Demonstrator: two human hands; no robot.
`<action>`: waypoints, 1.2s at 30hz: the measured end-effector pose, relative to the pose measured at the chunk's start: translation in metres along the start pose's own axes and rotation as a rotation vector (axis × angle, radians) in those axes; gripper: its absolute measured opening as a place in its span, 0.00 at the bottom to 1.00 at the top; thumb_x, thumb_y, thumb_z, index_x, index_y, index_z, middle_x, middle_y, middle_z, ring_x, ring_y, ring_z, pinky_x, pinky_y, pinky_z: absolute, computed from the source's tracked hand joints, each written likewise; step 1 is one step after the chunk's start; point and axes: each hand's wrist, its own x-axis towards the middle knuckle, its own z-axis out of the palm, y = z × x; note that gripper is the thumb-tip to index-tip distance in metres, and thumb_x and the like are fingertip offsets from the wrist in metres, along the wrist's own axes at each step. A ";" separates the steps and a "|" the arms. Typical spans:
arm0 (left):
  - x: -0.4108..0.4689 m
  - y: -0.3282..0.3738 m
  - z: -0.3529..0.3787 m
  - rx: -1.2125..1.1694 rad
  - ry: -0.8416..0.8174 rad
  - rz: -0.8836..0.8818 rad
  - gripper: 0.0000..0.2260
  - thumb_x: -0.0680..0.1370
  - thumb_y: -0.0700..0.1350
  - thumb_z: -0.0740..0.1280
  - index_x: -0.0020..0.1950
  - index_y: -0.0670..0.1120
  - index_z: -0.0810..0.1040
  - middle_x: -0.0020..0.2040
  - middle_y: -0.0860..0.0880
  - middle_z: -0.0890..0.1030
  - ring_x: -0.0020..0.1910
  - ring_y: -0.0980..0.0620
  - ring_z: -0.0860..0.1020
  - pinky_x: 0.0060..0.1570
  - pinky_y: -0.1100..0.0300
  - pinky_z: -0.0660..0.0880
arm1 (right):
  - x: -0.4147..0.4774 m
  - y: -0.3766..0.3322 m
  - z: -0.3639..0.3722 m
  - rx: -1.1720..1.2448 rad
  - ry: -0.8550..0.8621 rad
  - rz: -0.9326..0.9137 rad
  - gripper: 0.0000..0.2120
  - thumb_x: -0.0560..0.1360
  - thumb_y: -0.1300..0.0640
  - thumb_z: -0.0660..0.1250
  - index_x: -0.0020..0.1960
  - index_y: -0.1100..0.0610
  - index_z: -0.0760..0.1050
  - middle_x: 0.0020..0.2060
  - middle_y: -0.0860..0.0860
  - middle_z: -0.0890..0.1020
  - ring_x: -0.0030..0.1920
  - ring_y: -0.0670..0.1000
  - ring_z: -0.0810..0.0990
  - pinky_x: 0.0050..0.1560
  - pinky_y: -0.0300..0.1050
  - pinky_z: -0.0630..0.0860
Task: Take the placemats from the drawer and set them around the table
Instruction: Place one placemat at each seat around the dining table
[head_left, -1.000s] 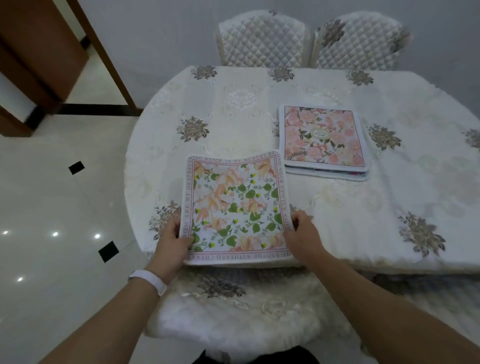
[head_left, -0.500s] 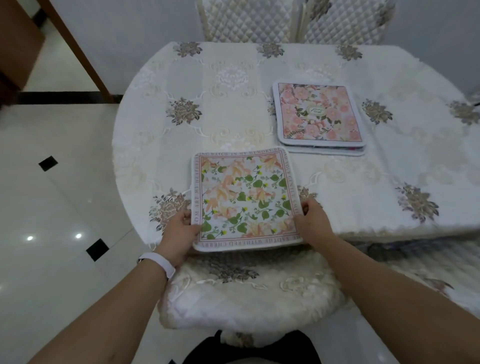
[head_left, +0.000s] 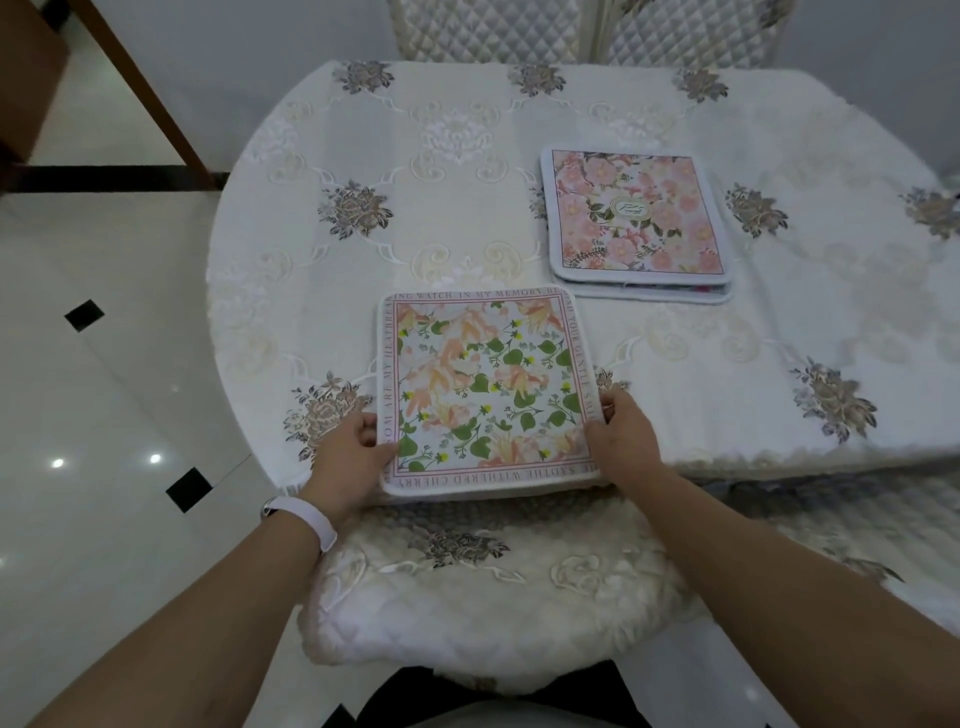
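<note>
Placing step: left hand, right hand pinch leaf placemat at tabletop 6 o'clock. Next: release, pull from stack at 1 o'clock.

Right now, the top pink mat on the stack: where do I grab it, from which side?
Probably its near edge, pinched from the near side. The top pink mat lies flat on the stack, and the mats beneath stick out past that edge, so it can likely be peeled up alone.
</note>
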 end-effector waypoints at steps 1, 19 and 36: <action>0.001 0.000 0.002 0.014 -0.001 0.001 0.10 0.75 0.36 0.71 0.53 0.46 0.77 0.47 0.48 0.84 0.43 0.50 0.84 0.45 0.51 0.82 | -0.001 0.001 -0.001 0.004 -0.004 0.006 0.09 0.77 0.63 0.63 0.55 0.53 0.71 0.47 0.48 0.79 0.47 0.52 0.78 0.46 0.44 0.72; 0.019 0.008 0.041 0.884 0.008 0.681 0.28 0.77 0.56 0.65 0.73 0.44 0.67 0.73 0.42 0.69 0.72 0.42 0.66 0.71 0.43 0.64 | 0.011 -0.020 0.027 -0.688 -0.216 -0.604 0.31 0.80 0.43 0.56 0.79 0.53 0.53 0.79 0.52 0.55 0.78 0.55 0.52 0.76 0.53 0.48; 0.167 0.068 0.073 1.133 0.061 0.617 0.29 0.81 0.63 0.45 0.80 0.56 0.47 0.81 0.52 0.46 0.79 0.49 0.43 0.75 0.45 0.44 | 0.147 -0.080 0.078 -0.731 -0.112 -0.645 0.33 0.80 0.35 0.44 0.80 0.48 0.44 0.80 0.50 0.45 0.79 0.52 0.41 0.77 0.56 0.39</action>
